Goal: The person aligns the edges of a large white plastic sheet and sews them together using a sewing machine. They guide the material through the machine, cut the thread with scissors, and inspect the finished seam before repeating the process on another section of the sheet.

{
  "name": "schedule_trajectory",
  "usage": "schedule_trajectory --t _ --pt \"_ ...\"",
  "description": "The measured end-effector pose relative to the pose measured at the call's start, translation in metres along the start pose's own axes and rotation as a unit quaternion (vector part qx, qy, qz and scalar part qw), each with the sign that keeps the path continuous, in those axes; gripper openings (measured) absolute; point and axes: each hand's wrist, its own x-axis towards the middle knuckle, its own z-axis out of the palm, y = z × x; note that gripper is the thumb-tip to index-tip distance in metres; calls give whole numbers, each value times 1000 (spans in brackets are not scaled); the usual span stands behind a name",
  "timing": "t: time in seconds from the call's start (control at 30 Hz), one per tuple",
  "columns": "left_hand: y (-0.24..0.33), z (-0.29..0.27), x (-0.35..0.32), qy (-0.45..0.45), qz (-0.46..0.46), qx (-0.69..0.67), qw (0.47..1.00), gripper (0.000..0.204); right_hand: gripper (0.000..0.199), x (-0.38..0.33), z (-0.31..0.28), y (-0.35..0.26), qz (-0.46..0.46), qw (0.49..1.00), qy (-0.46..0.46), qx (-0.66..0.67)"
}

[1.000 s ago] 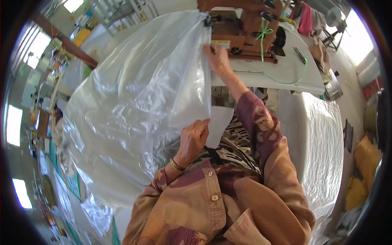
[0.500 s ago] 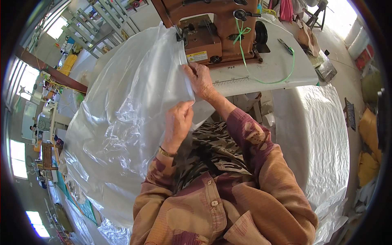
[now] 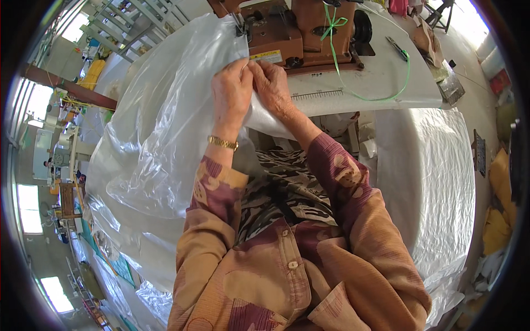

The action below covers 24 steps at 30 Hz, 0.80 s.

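Observation:
A large translucent plastic sheet (image 3: 165,127) spreads over the table and drapes down on my left. Its right edge runs up to the needle area of a brown sewing machine (image 3: 326,49). My left hand (image 3: 231,91) pinches that edge just in front of the machine. Close against it, my right hand (image 3: 270,88) grips the same edge, fingertips nearly touching the left ones. Below the hands, a whitish woven-looking part of the sheet hangs toward my lap. The fingertips hide the exact fold they hold.
On the white table (image 3: 381,83) lie thread snips (image 3: 397,48) tied to a green cord (image 3: 381,99). A thick stack of folded plastic sheeting (image 3: 436,187) stands to my right. Metal racks (image 3: 124,33) rise at the far left, and yellow sacks (image 3: 497,220) lie at the right.
My left hand has moved up and forward along the sheet's edge to meet my right hand. The right hand sits slightly farther forward. The view has shifted a little.

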Motion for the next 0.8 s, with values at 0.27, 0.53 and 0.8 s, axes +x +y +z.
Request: schedule_trajectory --t 0.27,0.53,0.8 --pt "4 -42 -31 15 -111 -197 974 41 35 -12 -11 -15 45 985 -106 125" --pt "21 -53 -170 37 -33 130 990 30 41 -104 -69 -15 121 952 -282 -16" --pt "26 -78 -191 50 -139 -202 968 14 29 -162 -83 -13 82 973 -203 -76"
